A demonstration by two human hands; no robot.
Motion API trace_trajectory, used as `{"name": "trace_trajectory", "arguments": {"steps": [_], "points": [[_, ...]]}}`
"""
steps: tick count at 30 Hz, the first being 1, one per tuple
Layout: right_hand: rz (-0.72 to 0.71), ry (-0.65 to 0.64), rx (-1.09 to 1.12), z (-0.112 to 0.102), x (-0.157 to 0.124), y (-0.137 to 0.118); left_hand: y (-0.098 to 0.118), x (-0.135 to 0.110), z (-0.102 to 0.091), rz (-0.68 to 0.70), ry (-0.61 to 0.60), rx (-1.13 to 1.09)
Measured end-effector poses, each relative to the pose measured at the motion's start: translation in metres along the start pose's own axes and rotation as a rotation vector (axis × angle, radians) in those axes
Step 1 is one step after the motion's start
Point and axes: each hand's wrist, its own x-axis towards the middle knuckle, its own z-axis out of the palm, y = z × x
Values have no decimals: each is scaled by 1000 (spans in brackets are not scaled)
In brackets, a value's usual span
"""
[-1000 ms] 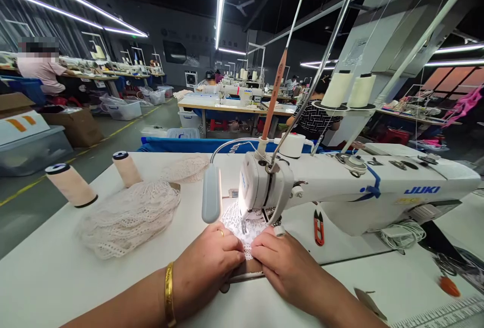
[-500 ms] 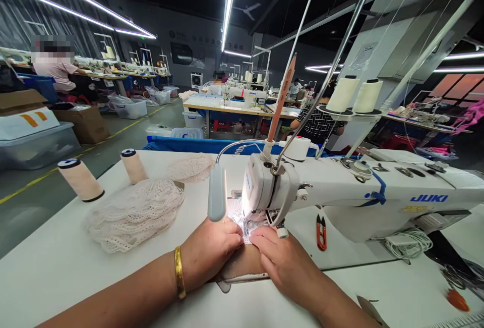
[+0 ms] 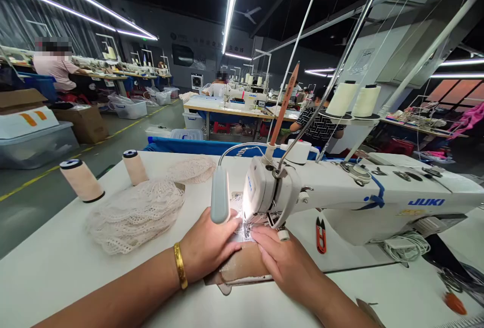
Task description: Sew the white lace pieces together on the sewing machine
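White lace (image 3: 246, 233) lies under the needle area of a white sewing machine (image 3: 260, 181), lit brightly by a grey lamp (image 3: 220, 197). My left hand (image 3: 206, 244) rests flat at the left of the needle, thumb and fingers apart, its fingertips on the lace and partly behind the lamp. On the other side my right hand (image 3: 283, 257) has its fingers together, pressed on the lace beside the presser foot. Between the hands is a brown pad (image 3: 245, 263) at the machine bed's front edge. The machine head hides part of the lace.
Left on the white table lie a lace bundle (image 3: 136, 217), a smaller one (image 3: 191, 170) and two peach thread cones (image 3: 81, 181), (image 3: 135, 168). Red thread snips (image 3: 321, 235) and a coiled cable (image 3: 406, 247) lie right. A pencil (image 3: 284, 106) stands on the machine. People sit at other tables beyond.
My left hand has shifted a little left and its fingers have spread from a closer curl. My right hand stays almost in place. The view has tilted slightly.
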Motion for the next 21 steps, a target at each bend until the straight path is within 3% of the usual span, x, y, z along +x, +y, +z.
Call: {"name": "trace_trajectory", "arguments": {"steps": [3, 8, 12, 15, 21], "points": [[-59, 35, 47, -3, 0, -3, 7, -2, -10, -42, -15, 3], [-219, 25, 155, -3, 2, -10, 9, -1, -18, 106, 62, -158], [-131, -74, 66, -6, -1, -2, 2, -3, -15, 104, -45, -164], [-17, -67, -27, -12, -4, 5, 2, -6, -11, 158, -103, -158], [-177, -134, 70, -18, -2, -4, 11, -7, -4, 238, -2, -193]]}}
